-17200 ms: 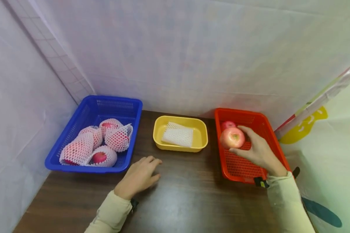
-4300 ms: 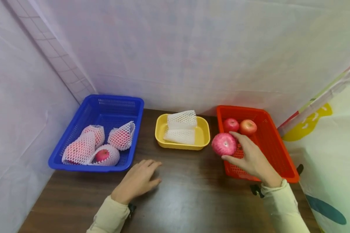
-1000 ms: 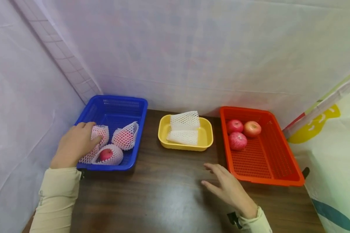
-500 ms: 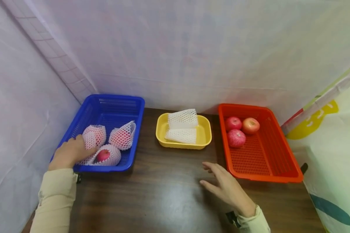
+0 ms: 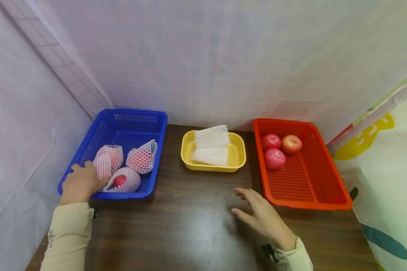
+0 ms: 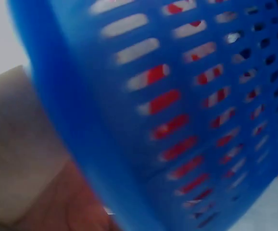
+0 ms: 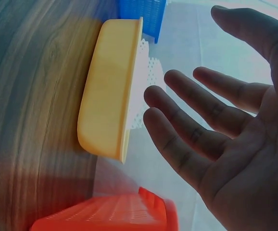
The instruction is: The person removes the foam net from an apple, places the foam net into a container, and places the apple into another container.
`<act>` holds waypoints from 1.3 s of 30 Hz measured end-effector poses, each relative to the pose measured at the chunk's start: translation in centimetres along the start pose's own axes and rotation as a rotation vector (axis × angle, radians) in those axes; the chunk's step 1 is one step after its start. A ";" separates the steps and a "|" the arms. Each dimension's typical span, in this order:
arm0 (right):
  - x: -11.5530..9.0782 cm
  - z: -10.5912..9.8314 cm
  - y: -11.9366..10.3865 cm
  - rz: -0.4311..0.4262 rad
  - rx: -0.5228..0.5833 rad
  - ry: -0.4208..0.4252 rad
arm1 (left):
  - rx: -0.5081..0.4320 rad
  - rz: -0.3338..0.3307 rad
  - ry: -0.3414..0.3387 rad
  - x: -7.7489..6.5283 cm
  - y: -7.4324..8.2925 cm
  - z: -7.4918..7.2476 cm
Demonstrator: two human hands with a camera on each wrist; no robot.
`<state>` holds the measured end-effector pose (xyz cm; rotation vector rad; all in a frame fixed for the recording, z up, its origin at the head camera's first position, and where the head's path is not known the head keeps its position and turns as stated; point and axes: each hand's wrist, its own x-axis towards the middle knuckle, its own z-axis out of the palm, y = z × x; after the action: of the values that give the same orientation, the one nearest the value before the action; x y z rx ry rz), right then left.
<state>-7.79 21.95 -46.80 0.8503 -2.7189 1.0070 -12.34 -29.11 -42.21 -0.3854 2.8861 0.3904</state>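
Observation:
At the near left corner of the blue basket (image 5: pixel 159 150), my left hand (image 5: pixel 79 184) grips an apple in a white foam net (image 5: pixel 102 165), largely covered by the hand. Beside it lie several more netted apples, one with its red skin (image 5: pixel 120 180) showing through the net's opening. In the left wrist view the basket wall (image 6: pixel 129 120) hides my fingers. My right hand (image 5: pixel 264 218) hovers over the table between the yellow tray and the red basket, fingers apart and holding nothing; the right wrist view shows its bare palm (image 7: pixel 254 163).
A yellow tray (image 5: pixel 186 163) stands mid-table, with white foam nets (image 5: pixel 211 137) in it, one poking over the back rim. The red basket (image 5: pixel 325 169) on the right holds three bare apples (image 5: pixel 274 159). White sheets (image 5: pixel 207 67) hang behind and at the sides.
Earlier, my right hand set a pink apple into the red basket and drew back to the table. My left hand went from the table to the blue basket and has settled around a netted apple.

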 end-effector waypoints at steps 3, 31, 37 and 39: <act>-0.1 0.1 0.0 -0.004 0.002 0.000 | -0.035 -0.003 -0.010 0.2 -0.6 0.4; -0.1 -0.2 -0.1 -0.026 0.056 0.022 | -0.093 0.439 0.574 -3.9 8.1 -3.4; -0.2 -0.1 0.0 -0.041 0.062 0.024 | -0.066 0.682 0.570 -4.5 11.9 -1.5; -0.2 -0.1 0.0 -0.039 0.067 0.023 | -0.053 0.737 0.523 -4.7 12.9 -0.6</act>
<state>-7.59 22.07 -46.81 0.8930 -2.6523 1.0988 -11.63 -16.20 -37.56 0.7078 3.4436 0.5355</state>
